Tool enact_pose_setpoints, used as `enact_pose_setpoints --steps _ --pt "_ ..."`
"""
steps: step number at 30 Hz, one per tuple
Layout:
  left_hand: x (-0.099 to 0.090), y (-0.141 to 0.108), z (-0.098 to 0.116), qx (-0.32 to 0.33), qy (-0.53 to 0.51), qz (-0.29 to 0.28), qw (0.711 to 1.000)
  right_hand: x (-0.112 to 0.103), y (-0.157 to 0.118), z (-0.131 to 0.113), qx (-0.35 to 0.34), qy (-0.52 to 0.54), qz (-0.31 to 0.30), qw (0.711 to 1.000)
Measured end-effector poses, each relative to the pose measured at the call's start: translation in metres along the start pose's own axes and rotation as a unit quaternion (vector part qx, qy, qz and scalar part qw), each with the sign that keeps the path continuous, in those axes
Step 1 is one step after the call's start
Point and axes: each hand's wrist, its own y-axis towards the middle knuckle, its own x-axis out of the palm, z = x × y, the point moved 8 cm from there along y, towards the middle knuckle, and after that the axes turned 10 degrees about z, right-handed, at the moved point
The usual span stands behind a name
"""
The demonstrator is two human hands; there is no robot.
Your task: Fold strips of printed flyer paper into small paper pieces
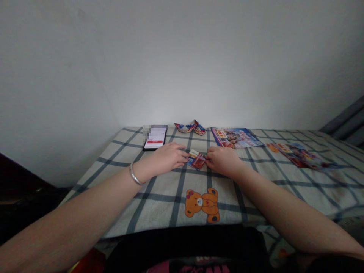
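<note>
While a printed paper [196, 160] at centre frame is pinched by the curled right hand [222, 159], its left edge is touched by the half-open left hand [170, 157]. Whether the latter grips cannot be told

The paper [196, 161] is red-blue, the cloth [159, 212] checked.

Someone's home, as far as I can judge from afar, a checked household cloth [155, 204] with a printed teddy bear [209, 204], a plain pale wall [182, 64] right behind, a phone [155, 143] lying near it.
</note>
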Motion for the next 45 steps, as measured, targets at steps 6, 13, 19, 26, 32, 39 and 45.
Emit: enact_pose_setpoints --steps 6,13,19,26,32,39,45 --pt "-0.005 -0.005 0.006 -0.019 0.012 -0.009 1.0 0.0 0.0 0.0 -0.005 0.0 -0.005 1.0" --pt "-0.006 -0.006 0.022 -0.052 0.064 0.01 0.997 -0.001 -0.003 0.001 -0.034 0.011 0.041 0.999" --pt "0.003 -0.008 0.024 -0.041 0.08 0.036 0.995 -0.001 -0.005 -0.005 -0.138 0.073 0.112 0.981" --pt "0.003 -0.008 0.02 -0.056 0.057 0.058 0.995 -0.005 -0.01 -0.021 -0.246 0.116 0.145 0.951" --pt "0.009 -0.008 0.017 -0.049 0.029 0.06 0.997 -0.008 -0.014 -0.027 -0.281 0.122 0.181 0.935" --pt "0.008 -0.008 0.015 -0.04 0.018 0.08 0.996 -0.008 -0.014 -0.027 -0.272 0.114 0.19 0.936" --pt "0.009 -0.008 0.014 -0.043 0.015 0.086 0.995 -0.008 -0.013 -0.031 -0.27 0.08 0.189 0.941"
